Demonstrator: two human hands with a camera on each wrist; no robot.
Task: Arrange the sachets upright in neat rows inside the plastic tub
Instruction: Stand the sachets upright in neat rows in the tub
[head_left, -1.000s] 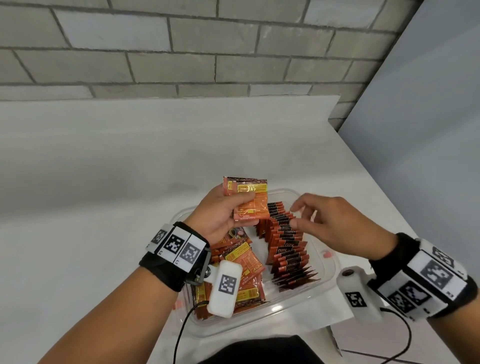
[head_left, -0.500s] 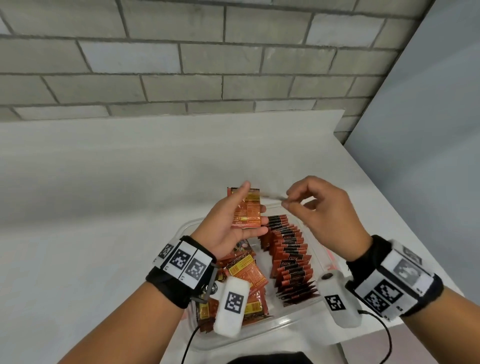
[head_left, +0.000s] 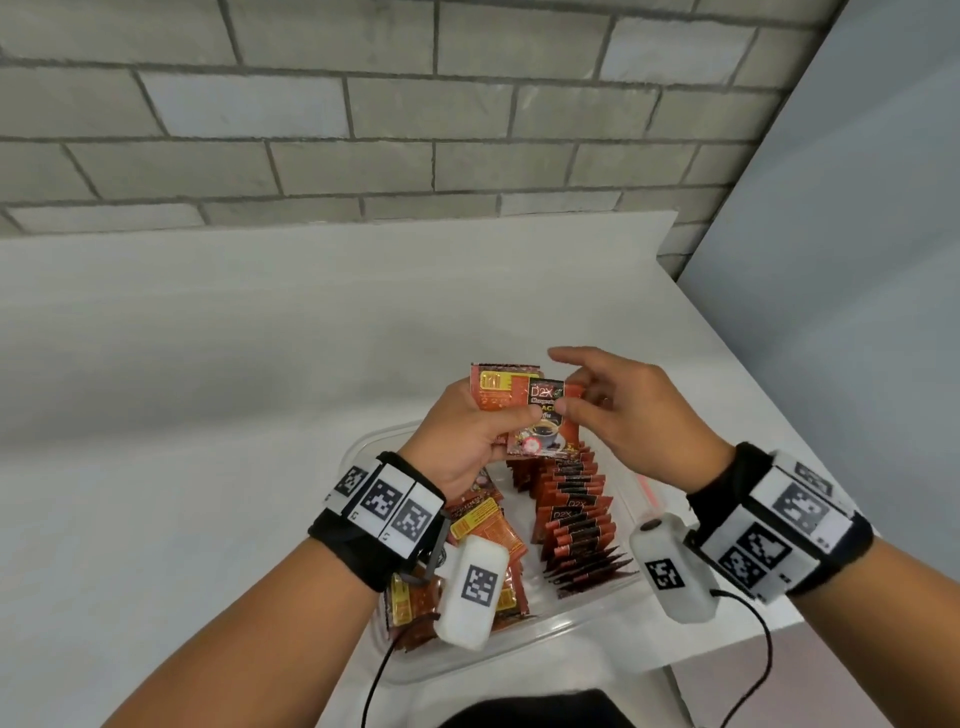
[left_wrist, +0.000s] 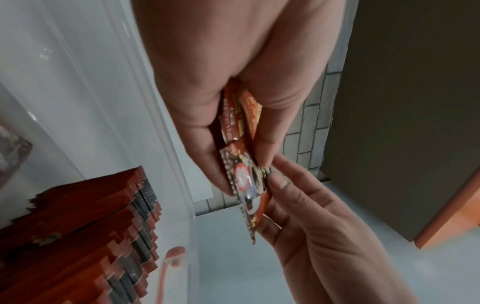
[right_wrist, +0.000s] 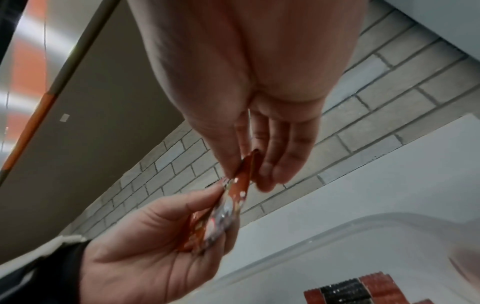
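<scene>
Above the clear plastic tub (head_left: 519, 656), my left hand (head_left: 483, 431) grips a small stack of orange sachets (head_left: 493, 387). A black-labelled sachet (head_left: 543, 418) stands at the front of the stack, under my left thumb. My right hand (head_left: 576, 402) pinches that sachet's right edge between thumb and fingers, with the index finger raised. The left wrist view shows the stack (left_wrist: 233, 123) in my fingers and the front sachet (left_wrist: 249, 195) held by both hands. The right wrist view shows the pinch on this sachet (right_wrist: 244, 170). A row of upright sachets (head_left: 576, 519) fills the tub's middle.
Loose sachets (head_left: 483, 525) lie flat in the tub's left half, partly hidden by my left wrist. The tub sits near the front right corner of a white table (head_left: 208, 415). A brick wall stands behind it and a grey panel to the right.
My right hand rose from the upright row to the left hand's stack and now pinches the black-labelled sachet, which faces me. The left hand lifted slightly and still holds its stack.
</scene>
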